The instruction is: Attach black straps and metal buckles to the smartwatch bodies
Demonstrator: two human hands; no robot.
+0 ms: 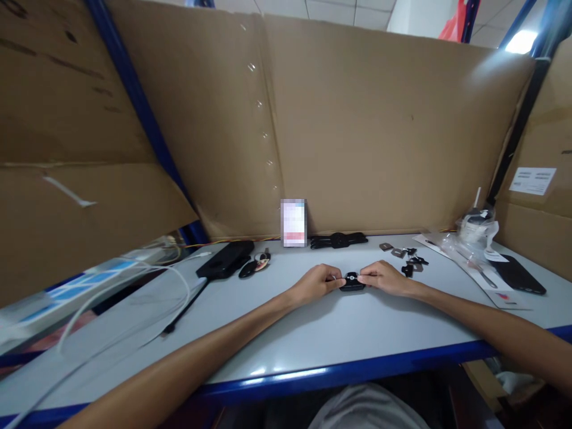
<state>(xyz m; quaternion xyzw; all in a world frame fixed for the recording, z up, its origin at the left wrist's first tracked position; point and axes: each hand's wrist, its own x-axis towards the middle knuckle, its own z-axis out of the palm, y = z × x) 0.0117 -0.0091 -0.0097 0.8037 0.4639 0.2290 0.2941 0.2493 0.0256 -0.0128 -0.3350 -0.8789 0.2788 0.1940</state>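
Observation:
A small black device (352,282) with a round silver part on top lies on the grey table (286,333), in the middle. My left hand (318,281) pinches its left end with curled fingers. My right hand (382,276) grips its right end the same way. Both forearms reach out over the table from the near edge. Just right of my right hand lie several small black and grey parts (409,259).
Cardboard sheets wall the back and left. A black box (226,260) and a dark key-fob-like item (254,265) lie at left with white cables (147,292). A black strap (338,240) lies by the wall. A phone (516,274) and plastic bags (476,229) are at right.

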